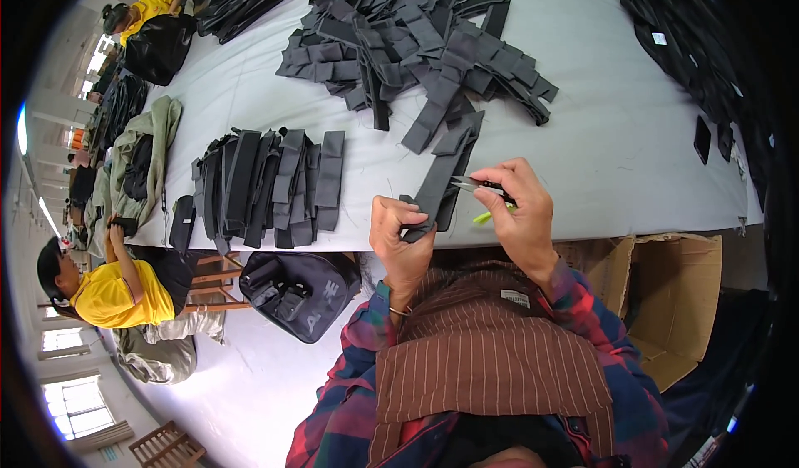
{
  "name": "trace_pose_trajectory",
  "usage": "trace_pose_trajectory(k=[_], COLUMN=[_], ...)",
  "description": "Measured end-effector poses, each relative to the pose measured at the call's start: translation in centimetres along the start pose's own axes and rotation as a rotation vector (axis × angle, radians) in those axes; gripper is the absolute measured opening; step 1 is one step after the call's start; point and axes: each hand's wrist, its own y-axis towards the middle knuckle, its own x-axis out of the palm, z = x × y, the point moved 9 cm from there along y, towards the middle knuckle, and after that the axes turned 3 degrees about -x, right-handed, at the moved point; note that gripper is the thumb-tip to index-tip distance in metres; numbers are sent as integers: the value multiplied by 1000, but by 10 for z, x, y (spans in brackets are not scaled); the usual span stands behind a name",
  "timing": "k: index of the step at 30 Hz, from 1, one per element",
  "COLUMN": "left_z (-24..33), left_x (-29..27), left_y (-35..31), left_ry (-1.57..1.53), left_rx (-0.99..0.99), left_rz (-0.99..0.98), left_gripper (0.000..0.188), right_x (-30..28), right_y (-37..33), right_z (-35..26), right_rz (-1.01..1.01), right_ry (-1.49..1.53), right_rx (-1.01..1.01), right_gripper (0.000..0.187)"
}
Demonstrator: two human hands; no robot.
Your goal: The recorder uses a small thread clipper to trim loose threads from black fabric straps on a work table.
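- Your left hand [402, 233] was clenched around the lower end of a black strap piece [439, 183], thumb on top, just at the near edge of the table [599, 135].
- Your right hand [520, 210] gripped a small thread snipper [481, 188] — its metal blades pointed left and touched the strap, and a yellow-green part of the handle showed under your fingers.
- The strap ran from your left hand up and to the right, its far end resting on the table just below the loose heap of black straps [416, 35].
- That heap lay toward the far edge of the table, spread wide and untidy.
- To the left of your hands, near the near edge, sat a neater row of black straps [266, 185], laid side by side.
- More black pieces [691, 43] ran along the table's right edge.
- An open cardboard box [678, 297] stood below the near edge, to your right.
- A black bag [300, 293] lay on the floor to your left — beside it a person in a yellow shirt [112, 289] sat at the table's left corner.
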Motion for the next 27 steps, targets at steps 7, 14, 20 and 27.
trace_pose_trajectory(k=[7,14,20,27], left_z=[13,11,12,8], left_x=[-5,-3,-2,-4], left_y=[-1,-1,0,2], left_ry=[87,-1,-17,-6], left_rx=[218,225,273,211], left_rz=[-36,-67,-40,-64], left_gripper=[35,35,33,34], right_x=[7,13,28,6], right_y=[5,10,-2,5], right_z=[-12,-11,5,23], right_rz=[-176,-243,-380,-205], right_ry=[-203,-100,358,639], right_rx=[-142,-240,53,275], right_gripper=[18,18,20,16])
